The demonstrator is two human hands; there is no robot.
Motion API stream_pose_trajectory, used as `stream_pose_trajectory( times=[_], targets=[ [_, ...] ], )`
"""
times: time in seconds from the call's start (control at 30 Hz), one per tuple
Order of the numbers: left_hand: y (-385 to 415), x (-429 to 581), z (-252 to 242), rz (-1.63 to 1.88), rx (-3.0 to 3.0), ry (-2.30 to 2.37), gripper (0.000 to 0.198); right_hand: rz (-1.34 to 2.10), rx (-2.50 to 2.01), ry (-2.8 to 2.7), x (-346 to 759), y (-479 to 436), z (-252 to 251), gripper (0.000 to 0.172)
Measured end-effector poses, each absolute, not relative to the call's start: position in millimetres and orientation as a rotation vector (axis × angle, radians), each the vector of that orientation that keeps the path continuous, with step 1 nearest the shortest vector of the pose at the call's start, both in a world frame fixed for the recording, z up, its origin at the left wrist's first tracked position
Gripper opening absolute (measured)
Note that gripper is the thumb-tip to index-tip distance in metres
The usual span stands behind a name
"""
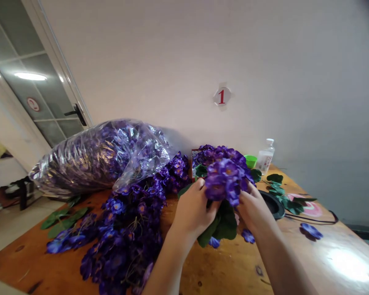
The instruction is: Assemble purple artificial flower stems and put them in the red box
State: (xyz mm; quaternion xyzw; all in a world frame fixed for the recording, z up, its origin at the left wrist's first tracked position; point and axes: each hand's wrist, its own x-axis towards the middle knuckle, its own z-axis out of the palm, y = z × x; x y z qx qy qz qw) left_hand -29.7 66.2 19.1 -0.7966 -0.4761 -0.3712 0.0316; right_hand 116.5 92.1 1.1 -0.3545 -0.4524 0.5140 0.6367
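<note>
Both my hands hold a bunch of purple artificial flowers [226,176] above the wooden table [209,270]. My left hand [197,207] is closed around its left side, fingers partly behind the blossoms. On the right side, my right hand [253,205] grips the bunch, its fingertips hidden by petals. Large green leaves [223,225] hang below the flowers between my wrists. A loose blue-purple petal piece [248,236] lies on the table by my right wrist. Behind the bunch, more purple flowers show beside a red-framed object [194,164], partly covered.
A clear plastic bag [104,155] full of purple flowers stands at the left, with a loose flower heap [126,237] before it. At the right are a green cup [250,161], a bottle [265,157], a black round object [272,205] with a cord, and green leaves [276,184].
</note>
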Motion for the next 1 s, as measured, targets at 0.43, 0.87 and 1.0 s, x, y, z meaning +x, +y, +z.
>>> stream_pose_trajectory(
  times=[0.43, 0.87, 1.0],
  targets=[
    [62, -23, 22, -0.983, -2.607, -1.438, 0.02, 0.844, -0.693, -1.505, 127, 75, 14, 0.057],
    [55, -16, 23, -0.962, -2.775, -1.332, 0.018, 1.055, -0.68, -0.995, 156, 78, 25, 0.033],
    [58, -16, 21, -1.171, -2.804, -1.436, 0.026, 1.119, -0.645, -0.946, 159, 78, 31, 0.027]
  ],
)
